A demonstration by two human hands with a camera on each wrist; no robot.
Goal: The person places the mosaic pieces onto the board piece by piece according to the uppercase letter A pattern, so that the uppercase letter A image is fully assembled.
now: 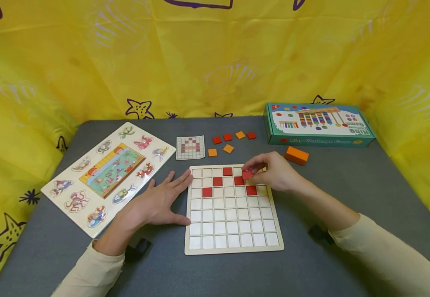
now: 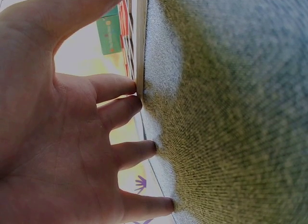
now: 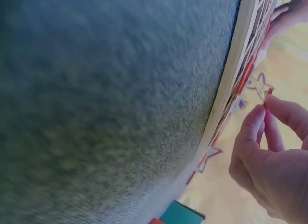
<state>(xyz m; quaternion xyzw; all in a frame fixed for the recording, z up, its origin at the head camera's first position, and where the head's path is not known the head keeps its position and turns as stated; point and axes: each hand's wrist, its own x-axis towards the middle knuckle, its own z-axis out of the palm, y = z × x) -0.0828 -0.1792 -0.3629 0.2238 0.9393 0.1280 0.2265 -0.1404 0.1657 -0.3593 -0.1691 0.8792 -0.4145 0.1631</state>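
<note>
**Red tile (image 1: 247, 175) held above the board (image 1: 233, 251)**

The right hand (image 1: 274, 171) pinches the red tile between thumb and fingers, over the board's far right part. The left hand (image 1: 159, 202) is released, fingers spread, with thumb and forefinger at the board's left edge. Likely faults: should the pinch slip, the tile could land askew or jostle a set tile (image 1: 239, 180) beside it; the right hand covers cells near the board's far right corner, inviting a wrong cell; a sideways push by the left hand could shift the board. Counts: on the board, five set tiles; beyond it, three loose reds (image 1: 227, 137), three oranges (image 1: 212, 152), one card (image 1: 190, 148); left of it, one puzzle (image 1: 112, 170); beyond its far right corner, one box (image 1: 320, 123), one block (image 1: 296, 155).
</note>
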